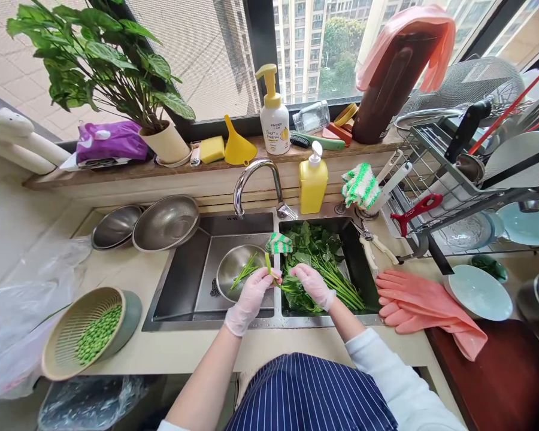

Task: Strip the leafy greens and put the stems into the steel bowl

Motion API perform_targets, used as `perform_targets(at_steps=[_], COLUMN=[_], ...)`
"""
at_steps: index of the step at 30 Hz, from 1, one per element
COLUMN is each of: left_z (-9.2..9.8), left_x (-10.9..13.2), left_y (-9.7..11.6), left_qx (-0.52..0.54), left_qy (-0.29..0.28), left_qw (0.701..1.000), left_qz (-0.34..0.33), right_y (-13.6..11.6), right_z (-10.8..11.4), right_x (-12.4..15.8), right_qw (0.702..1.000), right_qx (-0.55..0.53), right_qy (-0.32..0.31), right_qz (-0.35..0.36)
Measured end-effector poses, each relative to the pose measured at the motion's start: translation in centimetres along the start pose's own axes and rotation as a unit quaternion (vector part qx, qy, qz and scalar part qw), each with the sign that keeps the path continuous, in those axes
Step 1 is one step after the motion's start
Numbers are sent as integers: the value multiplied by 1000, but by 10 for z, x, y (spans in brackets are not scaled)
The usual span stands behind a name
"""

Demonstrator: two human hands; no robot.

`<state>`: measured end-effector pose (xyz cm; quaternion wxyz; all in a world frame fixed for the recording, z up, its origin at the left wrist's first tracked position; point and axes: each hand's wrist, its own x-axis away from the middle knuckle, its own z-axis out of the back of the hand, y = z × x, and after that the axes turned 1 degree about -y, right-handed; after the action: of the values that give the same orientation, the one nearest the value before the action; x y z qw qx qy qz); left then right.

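Observation:
My left hand (pixel 251 294), in a clear thin glove, is closed around a short green stem (pixel 268 262) that sticks up from its fingertips over the sink divider. My right hand (pixel 313 285), gloved the same way, has its fingers pinched together above the right basin; what they hold, if anything, is too small to make out. Beneath it lie leafy greens (pixel 348 287) with long stems, filling much of that basin. In the left basin sits a steel bowl (pixel 228 263) with several thin stem pieces (pixel 245 269) in it. A green-and-white cloth (pixel 279 243) rests on the divider.
The faucet (pixel 256 164) arches over the left basin. A colander (pixel 56 353) of green peas stands at left, steel bowls (pixel 166 221) behind. Right of the sink are pink rubber gloves (pixel 431 305), a white bowl (pixel 478 291) and a loaded dish rack (pixel 458 185). A yellow pump bottle (pixel 313 185) stands behind.

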<state>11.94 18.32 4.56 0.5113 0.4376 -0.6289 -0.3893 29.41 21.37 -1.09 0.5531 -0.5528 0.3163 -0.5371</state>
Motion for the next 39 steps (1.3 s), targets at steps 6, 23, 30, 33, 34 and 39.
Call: perform_targets(at_steps=[6, 23, 30, 33, 34, 39], left_z=[12, -13, -2, -1, -1, -9], left_x=[-8, -11, -20, -20, -20, -13], left_y=[0, -22, -36, -37, -37, -44], left_qx=[71, -24, 11, 22, 25, 41], left_qy=[17, 119, 153, 157, 157, 158], left_qw=[997, 990, 985, 984, 984, 984], left_qz=[-28, 67, 75, 78, 78, 68], right_y=[-1, 36, 39, 41, 43, 48], right_z=[-1, 9, 19, 16, 14, 3], right_x=[15, -7, 11, 14, 14, 8], right_qw=[983, 984, 953, 954, 957, 970], right_qx=[16, -75, -121, -124, -126, -150], right_qy=[-178, -129, -262, -254, -240, -144], right_qz=[-26, -102, -92, -103, -107, -122])
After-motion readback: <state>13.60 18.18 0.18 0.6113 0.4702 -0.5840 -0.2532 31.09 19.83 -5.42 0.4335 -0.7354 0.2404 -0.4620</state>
